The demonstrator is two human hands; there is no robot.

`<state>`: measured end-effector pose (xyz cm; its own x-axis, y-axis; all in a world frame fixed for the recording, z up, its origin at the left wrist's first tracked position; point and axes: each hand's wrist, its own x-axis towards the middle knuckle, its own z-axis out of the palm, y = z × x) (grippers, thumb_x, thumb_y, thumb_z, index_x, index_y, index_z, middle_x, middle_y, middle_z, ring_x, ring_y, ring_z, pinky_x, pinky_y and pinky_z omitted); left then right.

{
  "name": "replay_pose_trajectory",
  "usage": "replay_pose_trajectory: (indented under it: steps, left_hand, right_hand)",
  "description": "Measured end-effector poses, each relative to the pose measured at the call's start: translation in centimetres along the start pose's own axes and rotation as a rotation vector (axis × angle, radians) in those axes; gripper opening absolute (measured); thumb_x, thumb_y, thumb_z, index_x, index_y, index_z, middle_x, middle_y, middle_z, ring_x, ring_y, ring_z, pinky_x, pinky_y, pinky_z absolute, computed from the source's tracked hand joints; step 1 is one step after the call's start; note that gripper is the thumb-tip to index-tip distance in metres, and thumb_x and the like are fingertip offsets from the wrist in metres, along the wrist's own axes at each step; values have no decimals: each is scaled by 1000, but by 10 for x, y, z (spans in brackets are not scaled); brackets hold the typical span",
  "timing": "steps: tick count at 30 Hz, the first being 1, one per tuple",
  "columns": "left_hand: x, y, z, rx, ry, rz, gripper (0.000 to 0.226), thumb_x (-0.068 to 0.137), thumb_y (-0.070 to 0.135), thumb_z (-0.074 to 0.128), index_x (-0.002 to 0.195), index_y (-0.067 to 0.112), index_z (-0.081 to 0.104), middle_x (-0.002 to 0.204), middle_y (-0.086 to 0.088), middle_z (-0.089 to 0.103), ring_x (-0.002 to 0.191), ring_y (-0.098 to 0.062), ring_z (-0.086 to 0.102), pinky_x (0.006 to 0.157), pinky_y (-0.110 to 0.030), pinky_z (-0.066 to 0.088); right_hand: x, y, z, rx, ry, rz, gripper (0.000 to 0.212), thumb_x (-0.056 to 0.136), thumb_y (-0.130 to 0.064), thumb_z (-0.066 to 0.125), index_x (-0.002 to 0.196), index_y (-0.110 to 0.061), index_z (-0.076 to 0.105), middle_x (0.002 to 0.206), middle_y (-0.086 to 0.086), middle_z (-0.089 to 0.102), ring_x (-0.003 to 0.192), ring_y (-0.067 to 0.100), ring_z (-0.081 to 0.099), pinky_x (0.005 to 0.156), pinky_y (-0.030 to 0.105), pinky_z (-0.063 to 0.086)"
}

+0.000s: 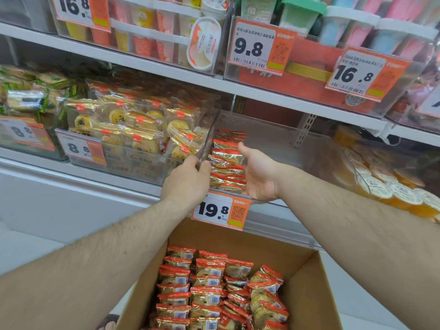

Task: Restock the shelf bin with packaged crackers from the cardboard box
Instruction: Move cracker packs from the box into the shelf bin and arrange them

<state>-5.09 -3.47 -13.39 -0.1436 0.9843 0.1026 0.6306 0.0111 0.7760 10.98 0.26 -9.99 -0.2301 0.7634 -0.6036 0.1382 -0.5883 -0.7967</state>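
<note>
Shop shelves are in front of me. A row of cracker packs (227, 160) sits in the clear bin (273, 139), between my hands. My left hand (188, 179) curls on the bin's wall. My right hand (259, 175) lies open beside the row, holding nothing. More packs wait below in the cardboard box (309, 282).

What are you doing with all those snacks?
A person is filling a clear shelf bin with red-and-gold cracker packs. Both hands are up at the bin: the left hand and the right hand press a row of packs between them at the bin's left side. The rest of the bin looks bare. Below, the open cardboard box still holds many more packs.
</note>
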Motion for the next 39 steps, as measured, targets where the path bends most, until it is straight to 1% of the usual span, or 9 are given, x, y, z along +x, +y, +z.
replay_pose_trajectory:
  steps: [4,8,11,15,19,24,27,34,39]
  left_hand:
    - [-10,-4,-13,-27,-101,-52,36,94,53,42,115,23,45,105,2,56,89,-18,57,75,-37,45]
    - [-31,1,-33,84,168,280,24,86,38,60,90,23,41,91,6,44,76,-16,48,65,-33,36]
    - [-55,6,-23,37,-54,549,21,81,26,61,71,28,42,62,10,46,59,-7,45,55,-29,33]
    - [-74,-5,9,175,-397,565,20,78,30,56,65,29,41,61,10,51,63,-9,49,56,-27,36]
    - [-73,-25,33,355,-650,466,7,82,28,59,78,31,54,76,12,58,77,-13,57,68,-30,49]
    - [-74,-45,59,442,-871,321,10,87,22,56,94,26,62,87,14,60,82,-9,60,75,-34,55]
    - [-76,-50,71,456,-947,299,12,88,19,56,97,23,64,88,12,63,83,-10,62,77,-34,56]
    - [-74,-56,78,456,-987,195,11,92,21,57,98,19,66,74,12,60,66,-6,55,64,-25,49]
    - [-74,-55,75,328,-1036,-51,11,94,23,55,101,19,64,97,-5,67,79,-17,63,63,-29,51]
  right_hand:
    - [-10,10,3,-225,155,31,79,83,-82,30,133,-26,52,125,8,66,106,26,68,93,43,52]
    - [-44,21,20,-789,676,-381,54,93,-64,38,109,-16,55,100,-2,58,93,21,55,83,36,48]
    - [-61,51,25,-1026,848,-676,37,86,-48,55,108,-19,57,102,-1,54,97,21,53,83,36,47]
    - [-67,111,28,-994,928,-1018,15,70,-28,55,78,-17,62,76,-2,57,76,24,58,64,34,47]
    - [-52,171,14,-1041,691,-707,9,77,-28,57,71,-23,59,65,-9,55,69,19,57,61,31,46]
    - [1,242,-39,-1318,377,-84,21,85,-29,51,98,-22,67,100,2,69,95,26,64,78,35,55]
    - [19,284,-63,-1396,298,135,34,85,-27,51,116,-22,65,110,3,68,103,26,63,79,33,54]
    - [34,327,-71,-1329,375,210,7,84,-21,59,91,-18,58,101,2,62,89,22,63,68,30,52]
    - [25,291,-62,-1391,319,167,18,83,-32,64,78,-16,58,84,1,63,78,21,62,63,30,52]
